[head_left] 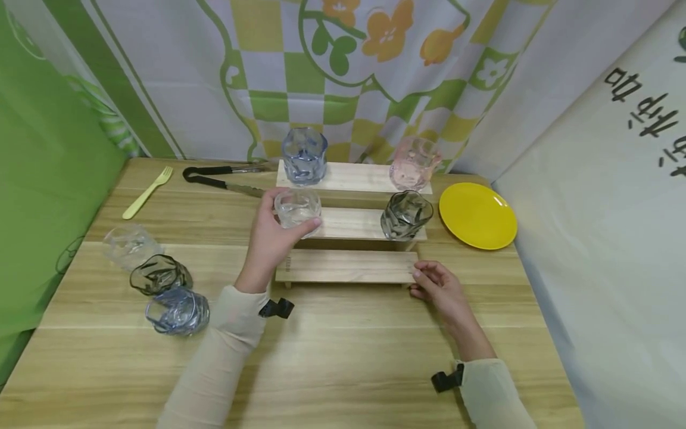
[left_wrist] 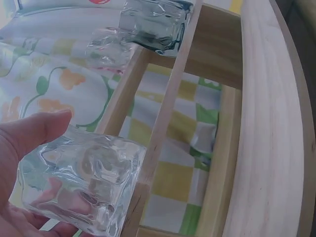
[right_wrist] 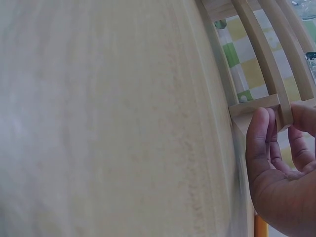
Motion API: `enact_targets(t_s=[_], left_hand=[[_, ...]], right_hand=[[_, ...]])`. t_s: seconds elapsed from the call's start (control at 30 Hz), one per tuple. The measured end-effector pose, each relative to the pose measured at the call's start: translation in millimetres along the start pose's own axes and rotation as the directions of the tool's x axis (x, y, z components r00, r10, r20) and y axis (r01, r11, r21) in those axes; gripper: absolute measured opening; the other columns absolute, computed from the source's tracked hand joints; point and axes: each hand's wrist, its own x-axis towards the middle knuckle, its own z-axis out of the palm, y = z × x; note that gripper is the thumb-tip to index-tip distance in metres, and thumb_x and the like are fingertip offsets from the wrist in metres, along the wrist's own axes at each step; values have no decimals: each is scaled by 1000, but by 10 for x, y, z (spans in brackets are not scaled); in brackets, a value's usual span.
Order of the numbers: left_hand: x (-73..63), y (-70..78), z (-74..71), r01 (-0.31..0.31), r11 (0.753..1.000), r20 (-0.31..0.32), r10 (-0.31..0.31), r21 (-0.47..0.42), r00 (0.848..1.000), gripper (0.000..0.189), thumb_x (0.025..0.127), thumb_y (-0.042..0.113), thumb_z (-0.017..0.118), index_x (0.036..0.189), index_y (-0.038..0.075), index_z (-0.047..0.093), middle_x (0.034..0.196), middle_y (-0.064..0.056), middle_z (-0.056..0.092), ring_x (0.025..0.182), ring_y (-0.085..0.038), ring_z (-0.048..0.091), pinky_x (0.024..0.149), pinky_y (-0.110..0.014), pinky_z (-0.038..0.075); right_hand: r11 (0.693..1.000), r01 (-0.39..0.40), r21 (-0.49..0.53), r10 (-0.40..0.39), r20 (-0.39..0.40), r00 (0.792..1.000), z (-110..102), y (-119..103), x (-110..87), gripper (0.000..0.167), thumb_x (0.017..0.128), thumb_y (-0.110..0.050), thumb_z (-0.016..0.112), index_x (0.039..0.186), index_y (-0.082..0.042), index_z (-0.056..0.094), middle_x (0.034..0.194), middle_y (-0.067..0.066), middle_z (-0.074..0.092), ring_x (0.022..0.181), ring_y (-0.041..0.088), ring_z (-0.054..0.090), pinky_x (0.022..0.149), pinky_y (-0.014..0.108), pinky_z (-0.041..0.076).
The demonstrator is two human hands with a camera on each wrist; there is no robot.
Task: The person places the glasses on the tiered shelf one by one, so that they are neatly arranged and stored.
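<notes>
My left hand (head_left: 268, 241) grips a clear wavy glass (head_left: 297, 210) at the left end of the middle step of a three-step wooden rack (head_left: 348, 266). In the left wrist view the clear glass (left_wrist: 84, 180) stands right at the step's edge, thumb on one side and fingers on the other. At the front step's right end, my right hand (head_left: 442, 292) pinches the wood between thumb and fingers, as the right wrist view of the rack (right_wrist: 261, 103) also shows. A dark grey glass (head_left: 407, 215) stands on the middle step's right end; blue (head_left: 304, 156) and pink (head_left: 415, 164) glasses stand on the top step.
On the left stand another clear glass (head_left: 132, 247), a grey glass (head_left: 161, 275) and a blue glass (head_left: 178, 311), close together. Black-handled tongs (head_left: 214, 177) and a pale yellow fork (head_left: 147, 193) lie behind them. A yellow plate (head_left: 478, 215) lies right of the rack; a patterned curtain (head_left: 300, 77) hangs behind.
</notes>
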Motion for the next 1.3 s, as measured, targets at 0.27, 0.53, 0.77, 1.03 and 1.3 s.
enact_targets(t_s=[0.27, 0.53, 0.77, 1.03, 1.3], left_hand=[[-117, -53, -59, -41, 998, 37, 40, 46, 999, 99, 79, 34, 89, 155, 16, 28, 151, -11, 35, 135, -32, 39, 108, -49, 39], [-475, -166, -465, -54, 986, -49, 63, 159, 997, 82, 94, 34, 75, 155, 3, 30, 153, -17, 35, 139, -33, 32, 113, -54, 27], [-815, -195, -1013, 134, 928, -227, -55, 348, 972, 72, 98, 42, 67, 154, 7, 39, 152, -21, 35, 140, -41, 26, 110, -65, 23], [-1047, -383, -1481, 263, 835, -344, -95, 484, 934, 67, 99, 41, 64, 150, 1, 44, 144, -33, 33, 129, -50, 24, 99, -65, 23], [-889, -445, -1495, 271, 821, -171, -213, 503, 962, 77, 102, 53, 53, 154, -2, 35, 150, -37, 26, 137, -56, 26, 103, -72, 28]], right_hand=[[1000, 6, 19, -6, -5, 1000, 9, 0, 11, 27, 100, -14, 67, 122, -1, 57, 107, 5, 64, 84, 21, 68, 78, 32, 59], [999, 12, 34, -12, -1, 1000, -11, -7, 2, 27, 100, -14, 68, 121, -1, 57, 107, 5, 64, 84, 22, 68, 78, 32, 59], [999, 10, 34, -10, 4, 1000, -20, -5, 1, 29, 99, -14, 68, 122, 0, 57, 109, 4, 65, 85, 22, 68, 79, 33, 59], [999, 13, 48, -13, 9, 1000, -23, -5, 24, 28, 99, -13, 68, 122, 0, 57, 109, 4, 65, 85, 20, 67, 80, 32, 59], [998, 2, 58, -3, 11, 1000, -14, 7, 12, 28, 99, -13, 69, 122, -1, 57, 111, 3, 66, 85, 21, 67, 80, 32, 59]])
